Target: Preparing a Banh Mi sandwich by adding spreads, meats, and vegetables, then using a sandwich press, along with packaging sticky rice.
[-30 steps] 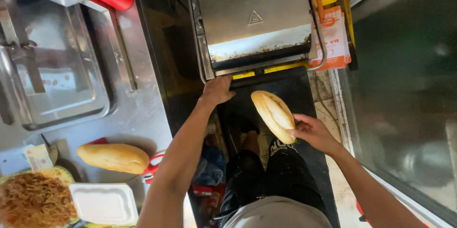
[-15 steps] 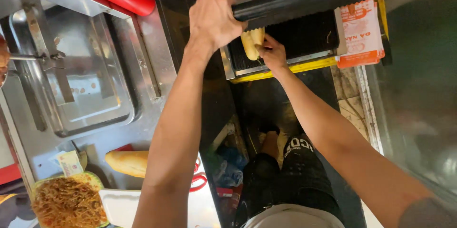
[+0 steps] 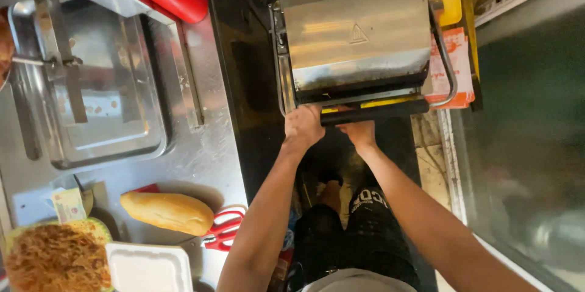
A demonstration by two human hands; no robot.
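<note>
Both hands at the sandwich press (image 3: pixel 356 36), lid down. Left hand (image 3: pixel 303 126) curled, grip closed on the black handle bar (image 3: pixel 373 111); right hand (image 3: pixel 359 133) just beneath it, grip unclear. Baguette (image 3: pixel 166 213) back on the steel tabletop (image 3: pixel 201 158), beside red scissors (image 3: pixel 223 231).

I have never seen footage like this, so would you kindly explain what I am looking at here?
The camera sits on a person's head and looks down at their own two bare hands. The left hand and right hand both rest on the black handle of a shut metal press grill. On the steel counter to the left lie a bread roll, red-handled scissors, a white foam box and a heap of shredded food. A lidded metal tray sits behind them.
</note>
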